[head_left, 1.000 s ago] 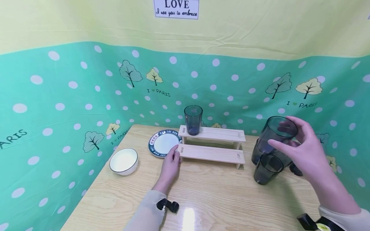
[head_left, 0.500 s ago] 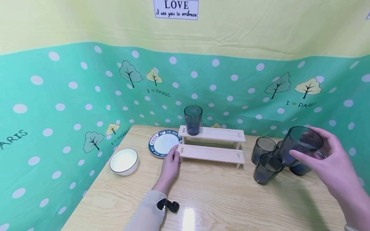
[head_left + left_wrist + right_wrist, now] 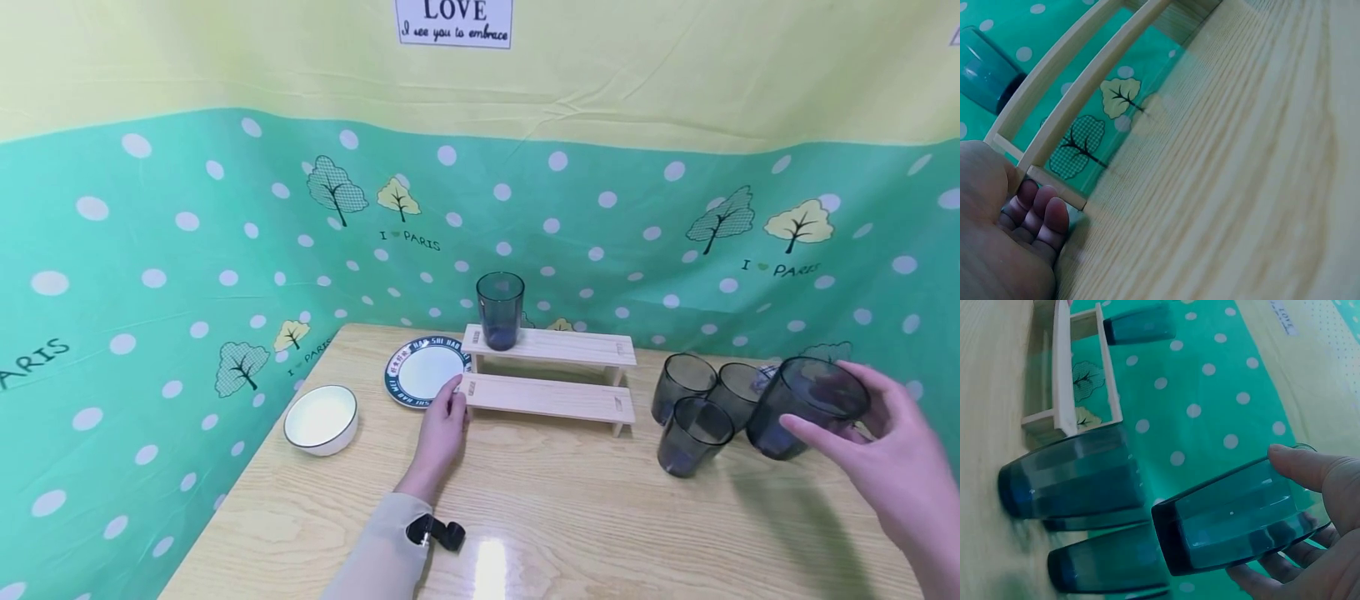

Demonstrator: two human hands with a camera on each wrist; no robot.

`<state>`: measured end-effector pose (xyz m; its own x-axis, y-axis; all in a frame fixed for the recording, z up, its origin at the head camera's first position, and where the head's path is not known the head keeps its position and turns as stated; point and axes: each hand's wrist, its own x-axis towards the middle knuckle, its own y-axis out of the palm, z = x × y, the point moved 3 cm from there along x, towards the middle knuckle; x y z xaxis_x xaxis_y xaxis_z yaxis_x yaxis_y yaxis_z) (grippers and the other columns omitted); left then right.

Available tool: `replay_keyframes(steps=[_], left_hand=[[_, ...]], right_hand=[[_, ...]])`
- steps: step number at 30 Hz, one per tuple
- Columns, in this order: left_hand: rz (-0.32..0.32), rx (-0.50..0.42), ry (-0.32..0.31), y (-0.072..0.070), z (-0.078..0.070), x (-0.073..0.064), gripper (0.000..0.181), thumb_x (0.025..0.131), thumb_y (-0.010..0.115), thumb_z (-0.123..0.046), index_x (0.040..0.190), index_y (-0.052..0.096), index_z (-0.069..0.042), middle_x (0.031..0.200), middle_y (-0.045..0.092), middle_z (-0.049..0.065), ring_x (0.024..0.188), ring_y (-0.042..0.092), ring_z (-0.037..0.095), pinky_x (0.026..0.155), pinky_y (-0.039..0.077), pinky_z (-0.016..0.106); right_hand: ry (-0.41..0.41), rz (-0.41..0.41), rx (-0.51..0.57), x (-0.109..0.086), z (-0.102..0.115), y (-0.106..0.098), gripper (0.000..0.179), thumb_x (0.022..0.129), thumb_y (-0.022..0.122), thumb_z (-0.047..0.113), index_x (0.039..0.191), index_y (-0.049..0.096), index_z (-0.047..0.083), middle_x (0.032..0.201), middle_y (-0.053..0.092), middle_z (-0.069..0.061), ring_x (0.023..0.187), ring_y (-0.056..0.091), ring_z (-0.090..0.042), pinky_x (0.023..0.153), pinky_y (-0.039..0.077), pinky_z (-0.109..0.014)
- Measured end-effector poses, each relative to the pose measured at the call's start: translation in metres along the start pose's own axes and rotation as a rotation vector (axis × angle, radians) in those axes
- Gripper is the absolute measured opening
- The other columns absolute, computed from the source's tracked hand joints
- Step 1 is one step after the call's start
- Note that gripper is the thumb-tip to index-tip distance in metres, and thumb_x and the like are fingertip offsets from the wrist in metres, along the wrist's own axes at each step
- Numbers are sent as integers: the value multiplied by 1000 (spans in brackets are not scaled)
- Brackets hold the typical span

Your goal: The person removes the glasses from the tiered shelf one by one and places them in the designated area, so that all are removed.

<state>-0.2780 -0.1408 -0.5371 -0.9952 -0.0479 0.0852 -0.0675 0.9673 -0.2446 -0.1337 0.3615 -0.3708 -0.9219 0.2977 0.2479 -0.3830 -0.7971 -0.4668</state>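
My right hand (image 3: 896,458) grips a dark tinted glass tumbler (image 3: 806,408), thumb on one side and fingers round the other. In the right wrist view the held tumbler (image 3: 1222,519) is raised beside other tumblers (image 3: 1072,478). Three tumblers, including a front one (image 3: 693,442) and a back one (image 3: 682,385), stand close together on the table just left of it. My left hand (image 3: 441,433) holds the left end of the lower board (image 3: 547,397) of a two-tier wooden rack. The left wrist view shows its fingers (image 3: 1055,215) curled at the rack's leg.
One tumbler (image 3: 501,310) stands upright at the left end of the rack's upper board (image 3: 577,345). A blue-rimmed plate (image 3: 427,375) lies behind the left hand, and a white bowl (image 3: 322,421) sits near the table's left edge. A patterned cloth (image 3: 600,250) hangs behind.
My right hand has carried the tumbler rightward and lower, away from over the grouped tumblers, uncovering the ones behind. The left hand has stayed on the rack.
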Motion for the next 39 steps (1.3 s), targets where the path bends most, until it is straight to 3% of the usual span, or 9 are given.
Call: replay_keyframes(steps=[7, 14, 17, 19, 23, 29, 33, 39], left_hand=[[2, -13, 2, 0, -3, -1, 50, 121, 45, -24, 168, 44, -7, 93, 66, 15, 79, 61, 24, 72, 55, 33], [0, -5, 1, -1, -3, -2, 50, 121, 45, -24, 168, 44, -8, 92, 65, 14, 79, 61, 23, 73, 55, 33], [-1, -3, -6, 0, -3, -1, 50, 121, 45, -24, 168, 44, -8, 93, 66, 14, 80, 61, 23, 73, 55, 34], [-1, -1, -5, 0, -3, -1, 50, 121, 45, -24, 168, 44, -7, 94, 66, 14, 80, 61, 23, 72, 55, 33], [2, -7, -5, 0, -3, -2, 50, 121, 45, -24, 168, 44, -7, 93, 66, 14, 80, 61, 23, 72, 56, 33], [2, -24, -11, 0, -3, -2, 50, 120, 46, -23, 168, 45, -8, 93, 66, 13, 80, 61, 23, 71, 55, 32], [1, -22, -1, 1, -3, -1, 49, 120, 46, -23, 167, 46, -8, 92, 66, 13, 79, 61, 22, 71, 55, 31], [0, -16, -6, 1, -3, -1, 49, 120, 46, -24, 167, 46, -10, 93, 66, 12, 80, 61, 21, 72, 56, 32]], right_hand=[[58, 4, -10, -5, -25, 2, 98, 99, 86, 12, 175, 27, 24, 130, 49, 31, 123, 46, 13, 98, 41, -1], [159, 35, -10, -9, -48, 8, 102, 100, 87, 23, 177, 20, 30, 136, 45, 28, 144, 45, 0, 83, 47, -2], [203, 55, -38, -10, -57, 12, 107, 99, 88, 32, 178, 16, 32, 143, 46, 20, 155, 41, -11, 83, 47, -2], [233, 69, -38, -10, -62, 15, 109, 99, 87, 36, 178, 12, 34, 157, 44, 7, 161, 35, -24, 85, 49, -4], [276, 75, -33, -10, -70, 24, 111, 100, 85, 41, 179, 7, 32, 176, 28, -14, 166, 22, -37, 93, 47, -4], [256, 85, -58, -11, -79, 32, 111, 100, 85, 43, 179, 9, 24, 168, 34, -16, 164, 28, -25, 91, 44, -1], [247, 95, -29, -9, -84, 36, 108, 101, 84, 39, 179, 10, 23, 176, 27, -16, 164, 26, -20, 86, 44, -1], [265, 84, -7, -8, -91, 41, 109, 101, 85, 38, 179, 11, 21, 178, 20, -19, 165, 24, -22, 87, 44, -1]])
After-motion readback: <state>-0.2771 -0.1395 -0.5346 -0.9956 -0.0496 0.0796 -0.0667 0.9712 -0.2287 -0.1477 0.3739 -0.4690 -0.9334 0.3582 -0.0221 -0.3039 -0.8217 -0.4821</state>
